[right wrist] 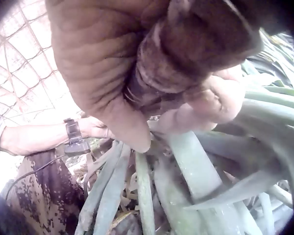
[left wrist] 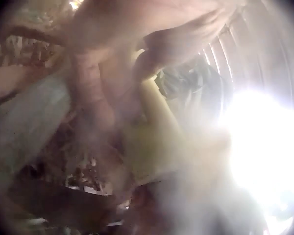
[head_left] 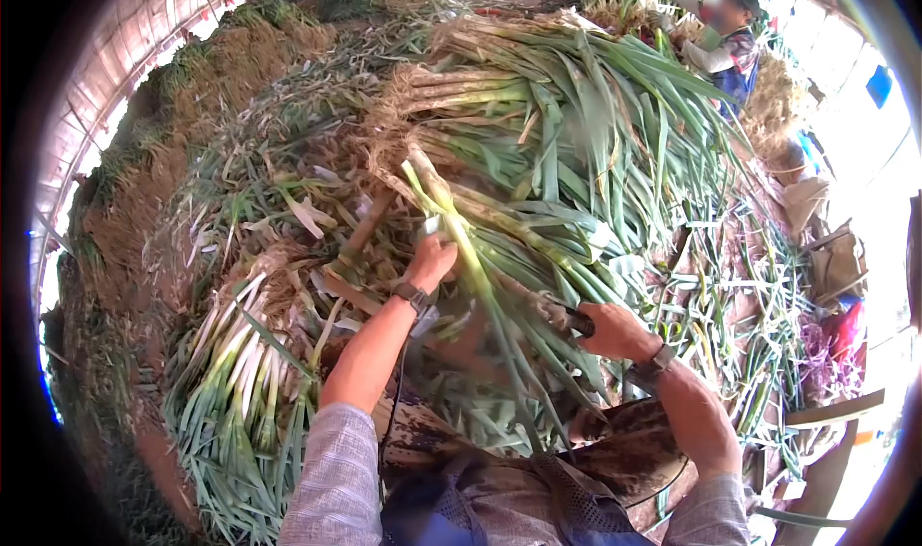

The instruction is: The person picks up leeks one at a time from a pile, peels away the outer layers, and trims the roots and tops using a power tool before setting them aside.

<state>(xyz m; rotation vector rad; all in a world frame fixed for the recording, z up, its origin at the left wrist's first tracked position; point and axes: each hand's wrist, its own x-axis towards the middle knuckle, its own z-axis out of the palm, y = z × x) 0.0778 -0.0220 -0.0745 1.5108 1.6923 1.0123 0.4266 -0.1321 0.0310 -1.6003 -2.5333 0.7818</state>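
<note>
In the head view my left hand (head_left: 432, 263) grips a thick leek (head_left: 468, 258), its pale root end pointing up and away and its green leaves trailing toward my lap. The left wrist view is hazy, but a pale stalk (left wrist: 159, 105) shows between the fingers. My right hand (head_left: 618, 333) is wrapped round a dark handle (head_left: 580, 323), to the right of the leek's leaves. Up close, that handle is thick and worn in the right wrist view, with the fingers of my hand (right wrist: 103, 73) curled about it; I cannot tell what tool it belongs to.
A large heap of untrimmed leeks (head_left: 576, 114) lies ahead, roots to the left. Left of me is a bundle of leeks with whitish stems (head_left: 245, 354). Cut leaves (head_left: 711, 306) litter the ground at right. Another person (head_left: 735, 51) is at the upper right.
</note>
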